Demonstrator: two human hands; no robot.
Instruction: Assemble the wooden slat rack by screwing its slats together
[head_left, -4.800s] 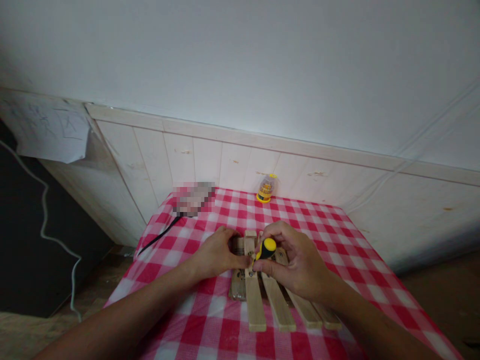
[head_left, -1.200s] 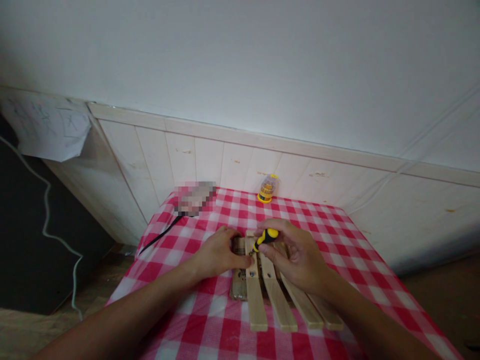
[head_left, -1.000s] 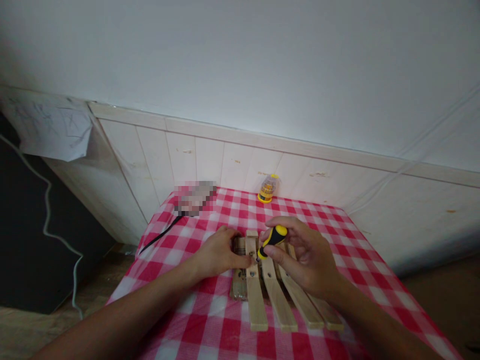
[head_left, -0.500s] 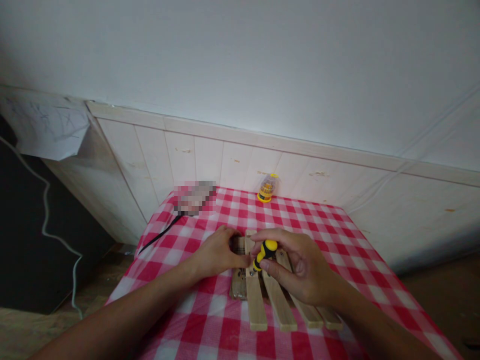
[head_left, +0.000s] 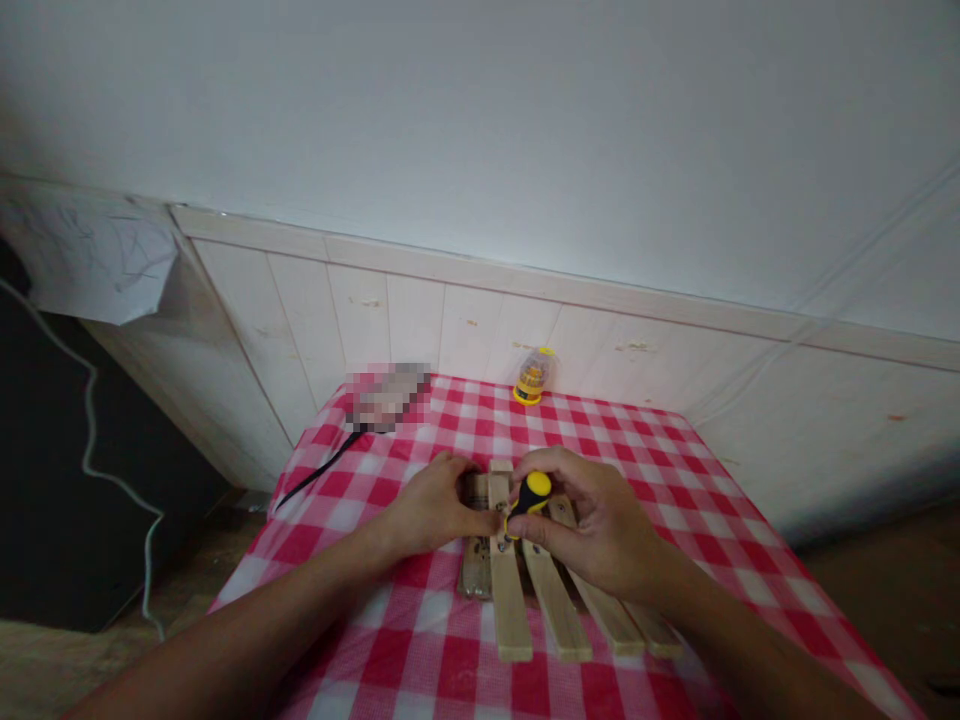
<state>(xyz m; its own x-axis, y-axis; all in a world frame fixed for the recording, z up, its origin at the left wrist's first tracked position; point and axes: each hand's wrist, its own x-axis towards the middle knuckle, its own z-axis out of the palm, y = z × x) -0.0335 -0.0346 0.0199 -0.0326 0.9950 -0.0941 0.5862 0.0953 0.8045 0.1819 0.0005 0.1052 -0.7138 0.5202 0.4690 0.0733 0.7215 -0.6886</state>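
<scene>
Screwdriver (head_left: 532, 495), yellow and black, was held over the upper part of the leftmost slat (head_left: 511, 610), its lower end directed down toward the wood and its handle tilted to the right. A screw (head_left: 502, 547) sat in the leftmost slat, just beside the tool's lower end; whether the two were in contact could not be determined.

The right hand (head_left: 589, 510), located to the right of the leftmost slat, was closed around the screwdriver — thumb on the near side, fingers on the far side. The left hand (head_left: 435, 508), located to the left of the leftmost slat, gripped the wooden base block (head_left: 477, 574), with its thumb at the slat's left edge.

The base block lay beneath the leftmost slat and projected to its left. To the right of the leftmost slat, a second slat (head_left: 562, 618), a third slat (head_left: 609, 618) and a fourth slat (head_left: 660, 640) fanned outward, the last two partly covered by the right hand.

The red-and-white checked surface (head_left: 420, 660) extended around the leftmost slat on all sides. Well beyond the leftmost slat — near the surface's far edge — stood a clear container (head_left: 532, 378) with a yellow base. Beyond and to the left of the leftmost slat lay a pixelated object (head_left: 386, 398) with a black strap (head_left: 319, 470).
</scene>
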